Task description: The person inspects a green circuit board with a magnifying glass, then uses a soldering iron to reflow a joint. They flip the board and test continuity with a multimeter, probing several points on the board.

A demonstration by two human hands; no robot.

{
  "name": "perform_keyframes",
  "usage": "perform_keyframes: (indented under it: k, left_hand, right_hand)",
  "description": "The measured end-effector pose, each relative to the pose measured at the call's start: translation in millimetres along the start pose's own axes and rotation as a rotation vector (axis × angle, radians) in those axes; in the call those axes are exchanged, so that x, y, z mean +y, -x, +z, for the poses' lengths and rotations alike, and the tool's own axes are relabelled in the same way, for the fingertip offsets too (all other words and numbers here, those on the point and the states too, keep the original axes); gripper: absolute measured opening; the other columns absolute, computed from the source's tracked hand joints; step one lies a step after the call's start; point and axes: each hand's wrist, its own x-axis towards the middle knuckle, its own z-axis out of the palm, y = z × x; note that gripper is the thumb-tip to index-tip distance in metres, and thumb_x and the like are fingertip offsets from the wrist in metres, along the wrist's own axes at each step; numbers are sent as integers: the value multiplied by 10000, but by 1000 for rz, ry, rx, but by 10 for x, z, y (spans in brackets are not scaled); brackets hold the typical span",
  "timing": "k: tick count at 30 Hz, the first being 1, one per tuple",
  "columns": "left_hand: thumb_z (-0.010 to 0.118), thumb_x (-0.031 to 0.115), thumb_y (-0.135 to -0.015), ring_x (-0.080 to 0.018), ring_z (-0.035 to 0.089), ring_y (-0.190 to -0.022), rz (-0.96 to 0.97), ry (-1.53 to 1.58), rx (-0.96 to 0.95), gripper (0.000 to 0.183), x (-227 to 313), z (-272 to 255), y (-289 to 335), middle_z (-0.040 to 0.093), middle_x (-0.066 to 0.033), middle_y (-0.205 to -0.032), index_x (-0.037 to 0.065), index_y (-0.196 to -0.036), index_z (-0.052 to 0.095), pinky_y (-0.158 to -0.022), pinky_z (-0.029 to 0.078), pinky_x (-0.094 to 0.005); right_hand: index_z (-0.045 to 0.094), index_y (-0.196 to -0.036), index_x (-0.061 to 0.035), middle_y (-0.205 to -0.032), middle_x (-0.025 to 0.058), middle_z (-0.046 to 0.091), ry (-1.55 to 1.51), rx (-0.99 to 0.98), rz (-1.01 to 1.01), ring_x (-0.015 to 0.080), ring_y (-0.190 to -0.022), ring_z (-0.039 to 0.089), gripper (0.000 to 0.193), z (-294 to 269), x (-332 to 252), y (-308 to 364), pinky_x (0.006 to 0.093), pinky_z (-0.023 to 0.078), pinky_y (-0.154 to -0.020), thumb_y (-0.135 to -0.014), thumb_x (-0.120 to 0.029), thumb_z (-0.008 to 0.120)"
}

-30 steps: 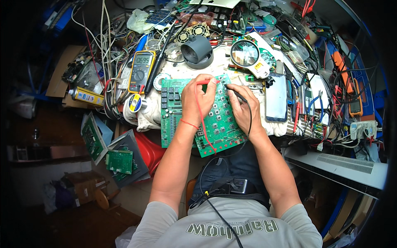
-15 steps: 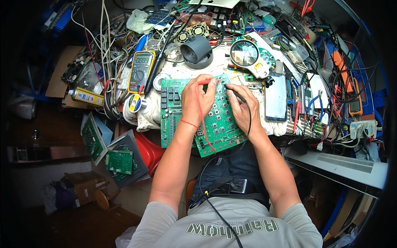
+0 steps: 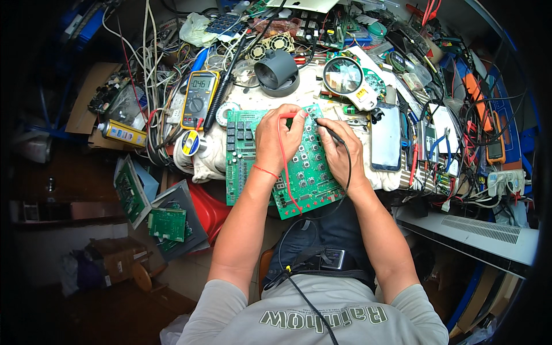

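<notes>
My left hand (image 3: 278, 137) is closed around a red test probe (image 3: 290, 115), its tip near the top of a green circuit board (image 3: 314, 172) with rows of push buttons. My right hand (image 3: 344, 152) pinches a black test probe (image 3: 333, 135), pointed at the same board's upper right part. Whether either tip touches metal is too small to tell. Beneath my left arm lies another green board (image 3: 234, 164) with black relays, partly covered by the button board. A yellow-and-grey multimeter (image 3: 199, 100) with a lit display lies to the left of the boards.
Beyond the boards stand a grey round holder (image 3: 276, 73) and a magnifying glass (image 3: 343, 76). A phone (image 3: 386, 138) lies to the right, near blue-handled pliers (image 3: 440, 144). A solder spool (image 3: 190, 143) sits left. Tangled cables and electronic parts crowd the bench's sides and back.
The multimeter's display shows a different reading. Bench and boards appear shifted slightly to the right in view. Both hands keep nearly the same grip and place over the board.
</notes>
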Motion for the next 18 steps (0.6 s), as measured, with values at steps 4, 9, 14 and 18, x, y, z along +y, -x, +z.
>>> perform_keyframes:
  k: [4,9,14,18]
  left_hand:
    - [714,211,-1036,-207,740,-845,-10,-1,-1,208,11,-3,-2,795,-116,-943,12,-1013,770,-791,559,-335]
    - [718,194,-1034,-193,736,-836,21,0,10,188,0,2,1,793,-108,-941,14,-1013,769,-775,557,-334]
    - [718,181,-1034,-182,732,-838,0,28,1,175,-34,21,3,790,-103,-941,15,-1014,768,-773,554,-329]
    - [760,217,-975,-328,700,-808,55,58,60,131,-49,50,-2,751,-121,-845,86,-984,767,-732,543,-432]
  right_hand:
    - [751,-1232,-18,-1066,154,742,0,-10,7,294,-928,728,215,-8,-9,3,366,572,-842,-1020,-45,727]
    - [754,-1239,-19,-1076,153,743,3,-2,-12,288,-936,731,220,-4,5,5,360,573,-846,-1022,-45,724]
    - [763,-1208,-56,-1079,149,751,-7,11,-10,345,-945,748,205,9,25,8,406,589,-818,-1007,-80,733]
    - [763,-1207,-57,-1071,147,751,-13,18,-16,341,-936,748,206,11,23,6,402,589,-812,-1003,-71,736]
